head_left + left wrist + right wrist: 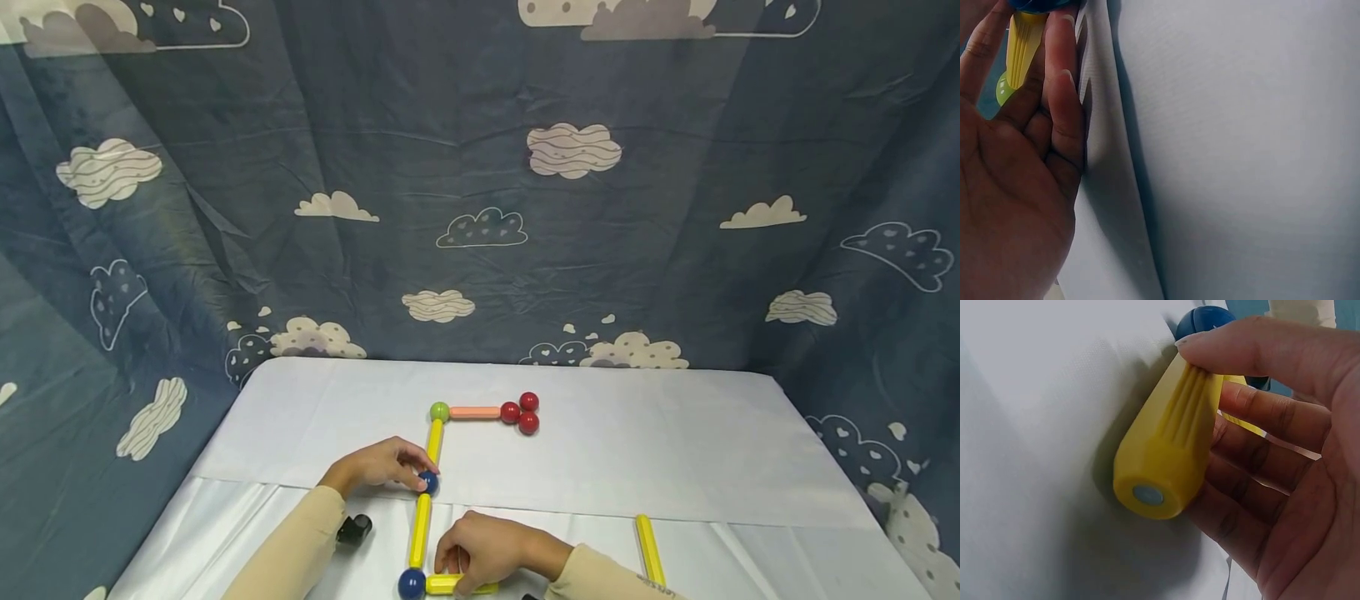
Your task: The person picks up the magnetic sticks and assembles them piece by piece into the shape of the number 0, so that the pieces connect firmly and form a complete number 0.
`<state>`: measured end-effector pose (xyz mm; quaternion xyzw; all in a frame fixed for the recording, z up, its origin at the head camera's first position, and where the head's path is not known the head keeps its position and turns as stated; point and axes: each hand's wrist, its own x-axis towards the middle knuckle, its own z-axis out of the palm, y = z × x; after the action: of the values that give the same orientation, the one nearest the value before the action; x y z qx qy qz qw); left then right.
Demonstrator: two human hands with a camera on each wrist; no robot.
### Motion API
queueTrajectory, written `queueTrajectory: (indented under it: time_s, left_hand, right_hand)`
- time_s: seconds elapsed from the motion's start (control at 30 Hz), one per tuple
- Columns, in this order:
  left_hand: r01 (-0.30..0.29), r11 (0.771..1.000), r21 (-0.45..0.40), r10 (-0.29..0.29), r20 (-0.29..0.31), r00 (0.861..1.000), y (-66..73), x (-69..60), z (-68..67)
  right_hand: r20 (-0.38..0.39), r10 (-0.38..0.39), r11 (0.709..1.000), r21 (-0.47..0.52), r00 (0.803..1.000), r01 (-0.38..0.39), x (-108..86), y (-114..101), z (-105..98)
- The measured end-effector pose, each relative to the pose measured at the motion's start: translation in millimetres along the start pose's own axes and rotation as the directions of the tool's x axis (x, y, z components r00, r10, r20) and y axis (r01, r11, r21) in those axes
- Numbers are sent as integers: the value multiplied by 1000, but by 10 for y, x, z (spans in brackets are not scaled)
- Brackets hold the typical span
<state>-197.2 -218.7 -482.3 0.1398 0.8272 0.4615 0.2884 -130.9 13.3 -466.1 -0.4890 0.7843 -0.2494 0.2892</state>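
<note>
dark blue fabric backdrop (420,92), creased | pale cloud prints (573,152) | white-covered table (660,450), line crossing it

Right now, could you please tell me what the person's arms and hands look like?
The left hand and right hand are bare, without gloves. The left sleeve and right sleeve are beige and wrist-length, the latter bearing dark markings too small to read. A black, rounded device shows beside the left sleeve.
</note>
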Motion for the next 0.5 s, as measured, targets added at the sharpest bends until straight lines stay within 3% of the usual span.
queueTrajectory:
  time_s: [0.5]
  left_hand:
    - [-12,1000,7,12,6,1000,15,-6,4]
  right_hand:
    - [-19,13,999,50,1000,-12,-46,44,3]
